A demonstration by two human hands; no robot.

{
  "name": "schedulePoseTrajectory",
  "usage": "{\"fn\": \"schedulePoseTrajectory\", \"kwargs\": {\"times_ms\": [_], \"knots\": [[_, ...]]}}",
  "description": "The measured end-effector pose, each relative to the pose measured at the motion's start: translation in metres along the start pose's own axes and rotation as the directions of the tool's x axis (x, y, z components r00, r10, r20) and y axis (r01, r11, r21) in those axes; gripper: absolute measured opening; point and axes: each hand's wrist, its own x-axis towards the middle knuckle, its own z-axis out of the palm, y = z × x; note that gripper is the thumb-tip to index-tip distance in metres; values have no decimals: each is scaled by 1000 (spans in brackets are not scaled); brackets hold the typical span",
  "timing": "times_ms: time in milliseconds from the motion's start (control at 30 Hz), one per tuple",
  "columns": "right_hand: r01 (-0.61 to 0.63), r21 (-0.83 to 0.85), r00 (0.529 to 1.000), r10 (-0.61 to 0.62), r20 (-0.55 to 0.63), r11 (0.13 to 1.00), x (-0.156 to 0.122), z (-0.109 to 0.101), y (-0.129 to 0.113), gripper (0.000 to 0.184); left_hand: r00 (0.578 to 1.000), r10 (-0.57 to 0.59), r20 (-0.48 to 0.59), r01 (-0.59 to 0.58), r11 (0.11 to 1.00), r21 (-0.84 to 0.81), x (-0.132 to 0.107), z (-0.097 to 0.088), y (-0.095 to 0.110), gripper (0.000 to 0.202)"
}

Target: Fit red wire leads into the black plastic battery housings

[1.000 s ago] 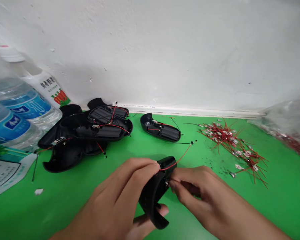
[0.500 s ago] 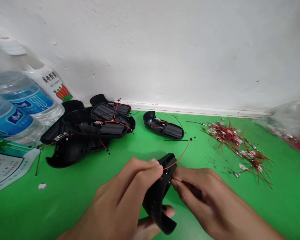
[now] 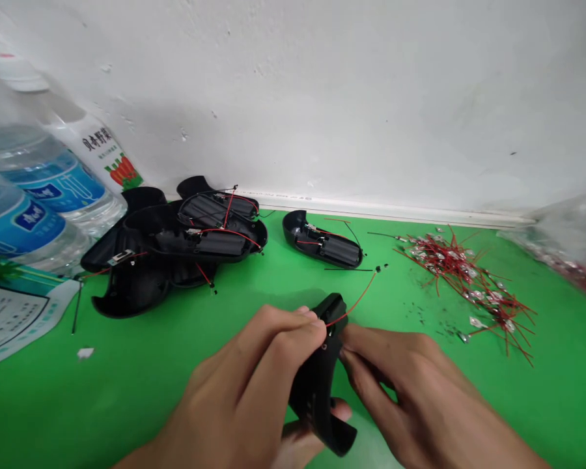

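Note:
My left hand [image 3: 254, 378] is wrapped round a curved black plastic housing [image 3: 317, 391], which is tilted above the green table. A red wire [image 3: 357, 301] rises from the housing near my left fingertips and ends in a small dark tip. On the housing's right side, my right hand [image 3: 405, 378] has its thumb and finger pinched together at the edge; whatever lies between them is hidden. Beyond my hands, a similar black housing [image 3: 322, 241] with red wires lies on the table.
Several more black housings [image 3: 215, 246] are piled at the left. Water bottles [image 3: 34, 215] and a green-white packet [image 3: 24, 319] stand or lie beside them. At the right are a heap of red wires with metal tabs [image 3: 461, 267] and a clear plastic bag [image 3: 571, 228]. A white wall [image 3: 351, 98] rises behind.
The housing and both hands have shifted slightly to the right in view, and the housing is turned a little. Both hands keep their hold.

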Motion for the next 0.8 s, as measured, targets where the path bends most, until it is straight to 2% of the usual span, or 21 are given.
{"fn": "schedulePoseTrajectory", "kwargs": {"times_ms": [100,233,333,400,500,800], "knots": [[22,-60,999,-19,43,998,0,0,3,10,1000,11,11,-10,1000,-24,-5,1,-5,47],[71,-112,993,-60,97,991,-2,-4,9,8,995,81,60,-74,992,-106,-7,1,-14,67],[124,-112,983,-107,150,986,-4,-10,14,18,993,73,93,-60,989,-135,-3,1,-17,81],[166,-92,974,-148,173,982,-4,-13,18,24,994,69,82,-57,988,-141,-1,-1,-18,83],[215,-71,964,-200,177,974,-3,-15,23,23,994,68,91,-53,987,-153,1,-3,-18,83],[140,82,956,-156,250,987,-1,-15,33,18,990,74,118,-58,989,-138,4,-4,-14,83]]}}
